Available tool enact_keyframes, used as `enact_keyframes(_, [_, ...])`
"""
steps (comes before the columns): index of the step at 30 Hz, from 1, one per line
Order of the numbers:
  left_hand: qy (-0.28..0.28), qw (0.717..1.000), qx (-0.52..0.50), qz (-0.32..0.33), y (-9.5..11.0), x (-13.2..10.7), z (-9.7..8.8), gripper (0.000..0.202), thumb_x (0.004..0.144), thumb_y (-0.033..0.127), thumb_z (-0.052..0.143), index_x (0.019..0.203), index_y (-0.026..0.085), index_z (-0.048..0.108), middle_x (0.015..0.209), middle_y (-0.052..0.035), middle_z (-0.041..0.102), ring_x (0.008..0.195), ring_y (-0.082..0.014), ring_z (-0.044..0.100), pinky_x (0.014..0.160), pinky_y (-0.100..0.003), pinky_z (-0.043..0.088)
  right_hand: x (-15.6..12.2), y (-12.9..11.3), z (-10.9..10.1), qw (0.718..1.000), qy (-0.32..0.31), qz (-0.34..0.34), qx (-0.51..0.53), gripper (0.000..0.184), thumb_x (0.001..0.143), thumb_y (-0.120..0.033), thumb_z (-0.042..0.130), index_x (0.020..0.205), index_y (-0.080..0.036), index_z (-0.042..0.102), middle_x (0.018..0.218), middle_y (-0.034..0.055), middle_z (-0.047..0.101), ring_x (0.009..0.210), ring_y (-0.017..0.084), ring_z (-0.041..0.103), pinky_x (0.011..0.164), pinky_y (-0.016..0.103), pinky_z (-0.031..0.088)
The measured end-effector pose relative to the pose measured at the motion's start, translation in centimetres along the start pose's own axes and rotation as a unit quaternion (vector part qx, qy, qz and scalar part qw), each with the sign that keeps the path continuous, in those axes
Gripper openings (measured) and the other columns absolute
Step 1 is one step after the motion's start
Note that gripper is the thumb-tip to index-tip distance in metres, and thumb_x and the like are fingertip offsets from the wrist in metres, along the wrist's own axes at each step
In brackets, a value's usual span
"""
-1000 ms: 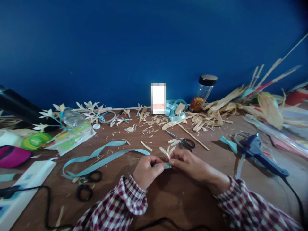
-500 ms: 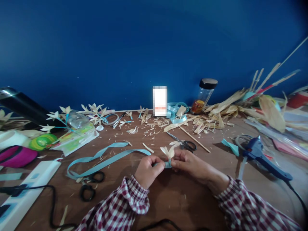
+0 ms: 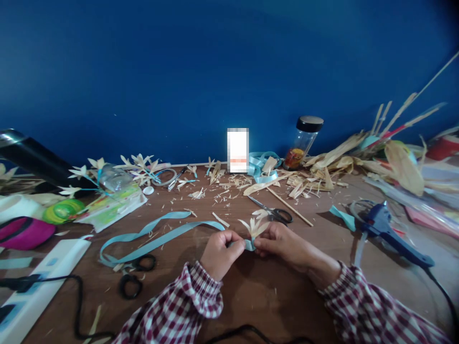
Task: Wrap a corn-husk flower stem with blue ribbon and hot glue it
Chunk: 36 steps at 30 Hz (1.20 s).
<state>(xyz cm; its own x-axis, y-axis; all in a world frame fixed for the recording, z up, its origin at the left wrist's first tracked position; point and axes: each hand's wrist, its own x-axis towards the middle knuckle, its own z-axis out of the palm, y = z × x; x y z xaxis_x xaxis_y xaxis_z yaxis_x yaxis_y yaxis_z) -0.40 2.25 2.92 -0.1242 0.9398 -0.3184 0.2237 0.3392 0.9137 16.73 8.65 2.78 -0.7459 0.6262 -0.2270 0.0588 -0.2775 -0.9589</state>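
Observation:
Between my two hands stands a small corn husk flower [image 3: 254, 226] with pale pointed petals and a light blue base. My right hand [image 3: 278, 242] pinches the flower at its base between thumb and fingers. With thumb and index finger, my left hand [image 3: 223, 248] grips the light blue ribbon [image 3: 248, 245], a short stretch of which spans to the flower's base. A longer ribbon loop [image 3: 154, 244] lies on the table to the left of my left hand. Just behind my right hand rests a pair of black-handled scissors [image 3: 278, 213].
More scissors [image 3: 131, 285] lie at the left near a white power strip [image 3: 59, 267]. A blue glue gun [image 3: 389, 234] is on the right. Husk scraps [image 3: 229, 184], a ribbon coil [image 3: 265, 165] and a lidded jar [image 3: 301, 143] line the back. Finished husk flowers [image 3: 143, 167] sit back left.
The flower has turned in my right fingers, so its petals now fan out more widely toward me. My hands stay in nearly the same place.

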Motion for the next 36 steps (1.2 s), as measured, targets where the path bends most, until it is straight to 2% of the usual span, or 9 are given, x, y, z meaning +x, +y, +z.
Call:
enact_keyframes(5, [0.014, 1.0, 0.004, 0.011, 0.0, -0.1, 0.0, 0.021, 0.066, 0.038, 0.057, 0.06, 0.017, 0.057, 0.048, 0.0066, 0.042, 0.046, -0.0082, 0.033, 0.046, -0.022, 0.026, -0.1, -0.3, 0.4, 0.999, -0.009, -0.017, 0.03, 0.011, 0.073, -0.025, 0.071, 0.076, -0.016, 0.065, 0.066, -0.0021, 0.058, 0.057, 0.009, 0.048, 0.054, 0.021, 0.036])
enact_keyframes(14, [0.024, 0.999, -0.007, 0.028, -0.2, -0.1, 0.0, 0.024, 0.067, 0.04, 0.057, 0.062, 0.017, 0.056, 0.05, 0.0059, 0.042, 0.049, -0.0088, 0.033, 0.047, -0.023, 0.027, 0.1, -0.3, 0.6, 0.997, 0.072, 0.006, 0.018, 0.022, 0.065, -0.028, 0.075, 0.07, -0.014, 0.058, 0.061, -0.0022, 0.059, 0.055, 0.009, 0.051, 0.054, 0.021, 0.039])
enact_keyframes(22, [0.035, 0.999, -0.006, 0.033, 0.6, -0.4, 0.1, 0.022, 0.066, 0.037, 0.058, 0.058, 0.016, 0.057, 0.05, 0.0046, 0.045, 0.05, -0.0095, 0.037, 0.049, -0.022, 0.031, 0.0, -0.2, 0.8, 0.997, 0.082, -0.007, 0.002, 0.016, 0.067, -0.024, 0.072, 0.071, -0.015, 0.059, 0.06, -0.0028, 0.057, 0.054, 0.009, 0.048, 0.053, 0.022, 0.036])
enact_keyframes(26, [0.058, 0.994, 0.052, 0.075, 0.7, -0.5, 0.1, 0.019, 0.068, 0.032, 0.058, 0.059, 0.016, 0.06, 0.049, 0.0029, 0.049, 0.05, -0.0107, 0.041, 0.048, -0.022, 0.032, 0.2, 0.1, 0.7, 0.997, 0.075, -0.006, 0.016, 0.02, 0.067, -0.027, 0.073, 0.075, -0.015, 0.06, 0.062, -0.0023, 0.057, 0.056, 0.01, 0.049, 0.055, 0.023, 0.036])
enact_keyframes(29, [0.059, 0.99, 0.072, 0.109, 0.6, -0.4, -0.1, 0.015, 0.071, 0.029, 0.059, 0.068, 0.015, 0.065, 0.057, -0.0004, 0.059, 0.054, -0.0128, 0.049, 0.052, -0.023, 0.037, 0.4, 0.1, 0.6, 0.998, 0.063, -0.009, 0.017, 0.022, 0.068, -0.03, 0.073, 0.075, -0.015, 0.059, 0.062, -0.0029, 0.056, 0.055, 0.01, 0.048, 0.054, 0.023, 0.035])
enact_keyframes(33, [0.066, 0.981, 0.092, 0.157, 0.4, -0.2, -0.7, 0.015, 0.073, 0.029, 0.062, 0.072, 0.015, 0.067, 0.068, -0.0038, 0.065, 0.064, -0.0153, 0.055, 0.061, -0.025, 0.042, 0.4, 0.4, 0.4, 0.993, 0.118, -0.017, 0.018, 0.025, 0.065, -0.031, 0.076, 0.076, -0.016, 0.059, 0.064, -0.0032, 0.058, 0.057, 0.01, 0.05, 0.054, 0.023, 0.037])
enact_keyframes(36, [0.066, 0.982, 0.094, 0.149, 0.3, -0.4, -1.1, 0.019, 0.074, 0.034, 0.063, 0.072, 0.015, 0.067, 0.065, -0.003, 0.064, 0.061, -0.0147, 0.053, 0.059, -0.025, 0.04, 0.3, 0.4, 0.4, 0.986, 0.166, -0.028, 0.018, 0.024, 0.066, -0.034, 0.075, 0.075, -0.017, 0.059, 0.062, -0.0033, 0.058, 0.057, 0.011, 0.05, 0.055, 0.023, 0.039])
